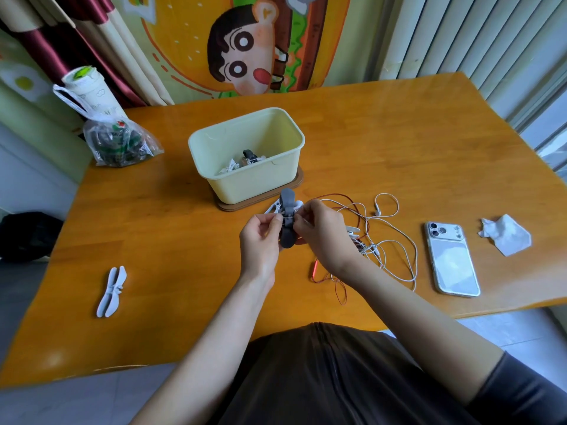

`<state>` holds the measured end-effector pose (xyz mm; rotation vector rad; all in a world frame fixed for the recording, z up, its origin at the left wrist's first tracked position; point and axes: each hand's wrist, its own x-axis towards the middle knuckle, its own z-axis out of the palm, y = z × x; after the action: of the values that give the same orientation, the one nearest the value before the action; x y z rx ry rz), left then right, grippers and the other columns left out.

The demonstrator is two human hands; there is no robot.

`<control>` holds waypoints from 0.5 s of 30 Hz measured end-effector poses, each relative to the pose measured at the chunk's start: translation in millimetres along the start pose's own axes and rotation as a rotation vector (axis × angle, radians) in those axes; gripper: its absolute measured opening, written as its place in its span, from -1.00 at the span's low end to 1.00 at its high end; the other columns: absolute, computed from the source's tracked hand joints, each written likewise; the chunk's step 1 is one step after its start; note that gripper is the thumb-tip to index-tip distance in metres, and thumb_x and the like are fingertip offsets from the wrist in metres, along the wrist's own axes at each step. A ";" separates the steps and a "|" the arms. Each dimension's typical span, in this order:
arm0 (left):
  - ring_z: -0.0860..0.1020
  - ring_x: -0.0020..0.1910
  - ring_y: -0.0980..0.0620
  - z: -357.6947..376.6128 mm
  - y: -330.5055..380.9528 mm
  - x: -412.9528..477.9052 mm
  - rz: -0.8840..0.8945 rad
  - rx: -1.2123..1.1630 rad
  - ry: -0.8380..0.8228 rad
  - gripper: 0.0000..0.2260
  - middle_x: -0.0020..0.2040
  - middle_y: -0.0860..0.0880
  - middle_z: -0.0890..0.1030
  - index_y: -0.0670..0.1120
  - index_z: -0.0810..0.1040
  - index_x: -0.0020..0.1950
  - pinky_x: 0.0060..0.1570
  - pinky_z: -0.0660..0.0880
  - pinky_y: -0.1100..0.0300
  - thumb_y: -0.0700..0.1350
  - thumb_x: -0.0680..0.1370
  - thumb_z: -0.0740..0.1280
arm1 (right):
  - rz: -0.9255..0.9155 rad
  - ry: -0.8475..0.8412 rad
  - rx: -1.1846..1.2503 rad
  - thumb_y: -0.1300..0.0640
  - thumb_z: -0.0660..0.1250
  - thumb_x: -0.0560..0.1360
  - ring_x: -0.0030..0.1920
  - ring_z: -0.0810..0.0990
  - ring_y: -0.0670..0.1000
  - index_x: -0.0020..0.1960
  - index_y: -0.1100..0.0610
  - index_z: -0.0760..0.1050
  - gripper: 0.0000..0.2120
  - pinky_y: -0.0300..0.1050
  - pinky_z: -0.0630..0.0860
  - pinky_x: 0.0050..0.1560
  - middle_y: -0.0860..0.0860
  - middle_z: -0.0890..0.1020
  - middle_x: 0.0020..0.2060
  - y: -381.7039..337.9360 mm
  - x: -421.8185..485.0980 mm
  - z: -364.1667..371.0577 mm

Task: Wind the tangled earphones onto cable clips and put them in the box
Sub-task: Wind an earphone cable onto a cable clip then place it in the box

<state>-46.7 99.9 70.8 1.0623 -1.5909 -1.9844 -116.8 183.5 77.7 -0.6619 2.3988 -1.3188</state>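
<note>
- We are clamping both hands on the grey cable clip (287, 220); left hand (260, 240) gripping its side, right hand (319, 231) pinching white cable at its middle
- Loosening that pinch could be letting turns slip; the trailing cable is running into the tangled earphones (386, 243) right of the right hand, likely snagging
- Box (254, 188) sitting just beyond the hands, way unblocked; spare white clip (112, 291) far left; phone (452, 259), tissue (506, 234) far right
</note>
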 end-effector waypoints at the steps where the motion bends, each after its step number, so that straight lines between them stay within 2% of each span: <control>1: 0.60 -0.07 -0.03 0.0 -0.2 -0.5 0.003 0.005 0.006 -0.95 -0.09 -0.09 0.61 -0.09 0.50 -0.06 -0.14 0.58 0.15 -0.19 0.60 0.27 | 0.013 -0.014 -0.011 0.20 0.23 0.56 -0.19 0.65 0.14 0.00 0.27 0.44 -0.88 0.07 0.62 -0.22 0.19 0.61 -0.11 -1.1 1.0 0.0; 6: 0.59 -0.07 -0.02 -0.6 -0.6 -0.5 -0.001 0.021 0.037 -0.96 -0.06 -0.10 0.60 -0.10 0.48 -0.04 -0.21 0.55 0.23 -0.19 0.60 0.26 | 0.082 -0.058 -0.057 0.22 0.23 0.55 -0.19 0.65 0.18 0.02 0.32 0.45 -0.85 0.11 0.61 -0.19 0.23 0.61 -0.11 -8.3 6.1 0.3; 10: 0.59 -0.10 0.02 -0.6 -1.5 -1.4 0.001 0.022 0.070 -0.94 -0.11 -0.03 0.59 -0.06 0.47 -0.05 -0.25 0.51 0.27 -0.19 0.61 0.26 | 0.148 -0.132 -0.015 0.25 0.21 0.56 -0.18 0.67 0.18 -0.07 0.28 0.44 -0.90 0.00 0.63 -0.21 0.26 0.63 -0.11 -13.7 6.3 0.3; 12: 0.60 -0.06 -0.05 -1.0 -2.1 -0.7 -0.019 0.012 0.077 -0.95 -0.08 -0.06 0.60 -0.07 0.47 -0.04 -0.18 0.55 0.19 -0.18 0.61 0.25 | 0.152 -0.136 -0.021 0.24 0.19 0.58 -0.17 0.67 0.18 -0.01 0.31 0.45 -0.87 0.02 0.64 -0.19 0.26 0.63 -0.09 -15.4 5.7 0.2; 15: 0.60 0.06 -0.18 0.0 0.8 1.0 -0.097 -0.047 0.072 -0.95 0.06 -0.19 0.60 -0.09 0.44 -0.02 0.02 0.59 -0.06 -0.17 0.63 0.22 | 0.059 -0.100 -0.078 0.21 0.17 0.59 -0.19 0.66 0.17 0.05 0.31 0.44 -0.84 0.08 0.61 -0.18 0.24 0.62 -0.10 -15.9 0.9 0.2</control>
<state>-47.5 98.9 71.2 1.1998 -1.4745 -2.0111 -113.6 175.4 91.1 -0.6576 2.3804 -1.1457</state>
